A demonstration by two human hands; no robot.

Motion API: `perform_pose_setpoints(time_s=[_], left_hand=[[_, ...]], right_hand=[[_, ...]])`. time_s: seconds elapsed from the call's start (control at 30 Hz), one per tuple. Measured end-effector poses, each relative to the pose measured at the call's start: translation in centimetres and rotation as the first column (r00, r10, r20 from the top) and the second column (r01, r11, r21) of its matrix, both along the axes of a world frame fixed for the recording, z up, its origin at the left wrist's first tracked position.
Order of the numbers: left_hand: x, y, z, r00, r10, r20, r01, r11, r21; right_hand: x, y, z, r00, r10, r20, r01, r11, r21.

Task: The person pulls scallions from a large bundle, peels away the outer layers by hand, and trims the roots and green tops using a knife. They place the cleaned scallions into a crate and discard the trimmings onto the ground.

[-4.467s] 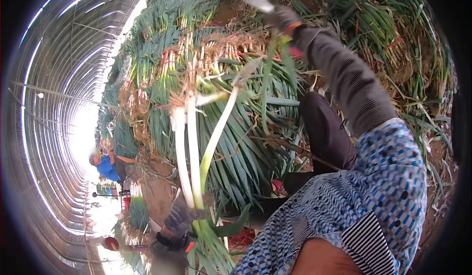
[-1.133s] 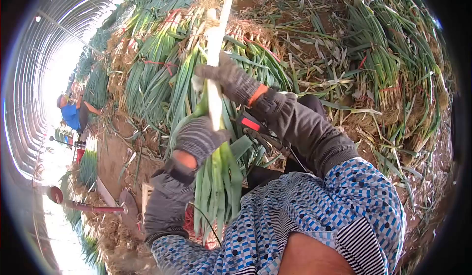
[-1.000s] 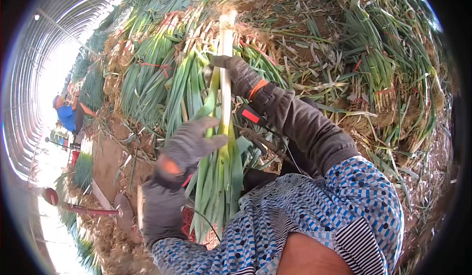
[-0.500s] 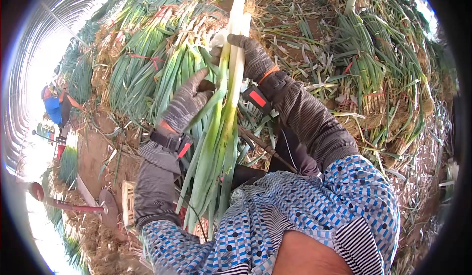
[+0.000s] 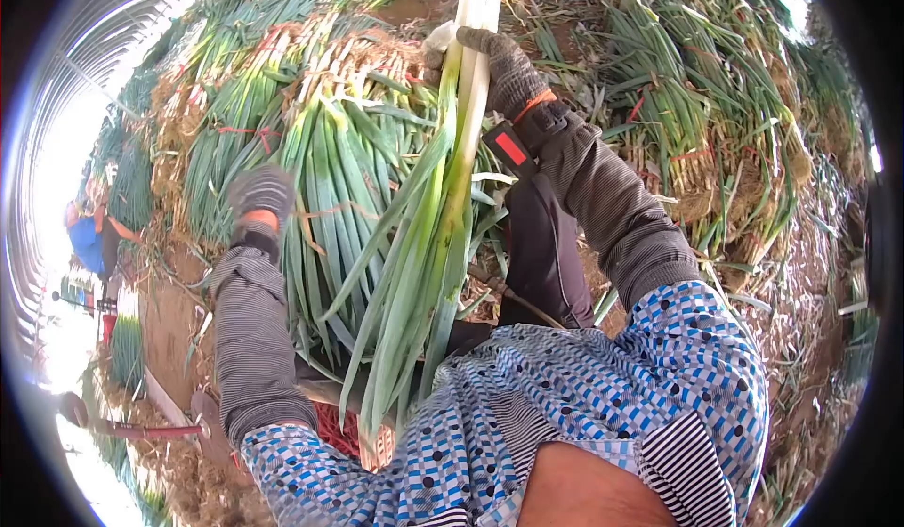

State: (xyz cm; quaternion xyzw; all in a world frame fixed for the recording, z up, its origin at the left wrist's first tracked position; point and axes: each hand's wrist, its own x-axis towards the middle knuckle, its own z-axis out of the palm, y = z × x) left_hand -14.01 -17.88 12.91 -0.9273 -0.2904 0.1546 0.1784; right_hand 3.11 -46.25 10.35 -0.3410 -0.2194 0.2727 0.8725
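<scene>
Thick green onions [image 5: 419,244] with long white stalks are gripped in my gloved right hand [image 5: 504,67], its fingers wrapped round the white part. Their roots point away from me and the green leaves hang down toward my shirt. My gloved left hand [image 5: 262,190] is away to the left, touching none of the held onions. Motion smears its fingers. It is over the left edge of a pile of green onions [image 5: 339,178], whose leaves fan toward me beneath the held ones.
Tied bundles of green onions [image 5: 692,117] are heaped at the right. Further bundles with red ties [image 5: 250,131] lie at the upper left. Red netting [image 5: 334,428] shows below the leaves. A long-handled tool [image 5: 141,430] is at lower left. Another person [image 5: 87,240] is at the far left.
My left hand has left the onion leaves and swung out to the left. The held onions have shifted slightly away from me, still in my right hand. More of the pile beneath shows.
</scene>
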Motion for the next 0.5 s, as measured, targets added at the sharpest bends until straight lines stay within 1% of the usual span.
perform_pose_setpoints(time_s=[0.03, 0.07, 0.1, 0.13, 0.17, 0.2, 0.23, 0.27, 0.3, 0.33, 0.37, 0.43, 0.47, 0.5], left_hand=[[0.3, -0.4, 0.3, 0.986, -0.087, 0.142, 0.087, 0.996, 0.009], [0.6, -0.8, 0.9, 0.941, -0.174, 0.289, 0.171, 0.985, 0.035], [1.1, -1.2, 1.9, 0.863, -0.262, 0.432, 0.251, 0.964, 0.083], [1.9, -2.7, 2.8, 0.8, -0.196, 0.568, 0.413, 0.866, -0.282], [2.6, -5.7, 3.4, 0.748, -0.085, 0.658, 0.565, 0.601, -0.565], [3.3, -8.6, 3.8, 0.727, 0.046, 0.685, 0.662, 0.218, -0.717], [4.4, -10.8, 3.3, 0.781, 0.003, 0.625, 0.613, 0.192, -0.766], [4.0, -13.8, 3.2, 0.743, 0.108, 0.66, 0.664, 0.006, -0.748], [5.4, -13.5, 0.8, 0.652, 0.144, 0.745, 0.743, 0.076, -0.665], [5.2, -13.3, 0.8, 0.742, 0.127, 0.658, 0.659, 0.043, -0.751], [5.0, -13.0, 0.8, 0.822, 0.108, 0.559, 0.561, 0.011, -0.828], [3.2, -13.4, 1.0, 0.826, 0.08, 0.558, 0.562, -0.038, -0.826], [2.3, -13.7, 1.2, 0.831, 0.075, 0.551, 0.555, -0.062, -0.829], [2.2, -13.6, 1.3, 0.796, 0.027, 0.604, 0.601, -0.141, -0.786]], right_hand=[[0.1, -0.6, 0.4, 0.999, -0.033, 0.009, 0.033, 0.999, -0.043], [1.6, -0.5, -0.3, 0.993, 0.058, 0.105, -0.059, 0.998, 0.0], [3.3, 0.1, -1.1, 0.967, 0.14, 0.213, -0.152, 0.988, 0.038], [3.3, 1.1, -1.3, 0.985, 0.098, 0.143, -0.111, 0.99, 0.085], [1.6, 1.3, -0.1, 0.995, 0.092, -0.024, -0.089, 0.99, 0.106], [0.9, 1.5, 0.5, 0.995, 0.046, -0.087, -0.043, 0.998, 0.039], [1.2, 2.2, -0.3, 0.996, 0.007, -0.087, -0.008, 1.0, -0.014], [0.1, 2.0, 0.7, 0.999, -0.011, -0.037, 0.011, 1.0, -0.007], [-0.8, 1.7, 1.4, 1.0, -0.03, 0.005, 0.03, 1.0, -0.002], [-0.3, 1.5, 1.8, 0.997, -0.011, -0.077, 0.009, 1.0, -0.028], [0.2, 1.2, 2.1, 0.994, -0.002, -0.114, 0.001, 1.0, -0.004], [0.8, 0.7, 2.6, 0.981, 0.029, -0.194, -0.022, 0.999, 0.04], [1.5, 1.1, 2.5, 0.973, 0.11, -0.203, -0.08, 0.985, 0.153], [2.5, 1.7, 2.5, 0.959, 0.083, -0.271, -0.076, 0.996, 0.035]])
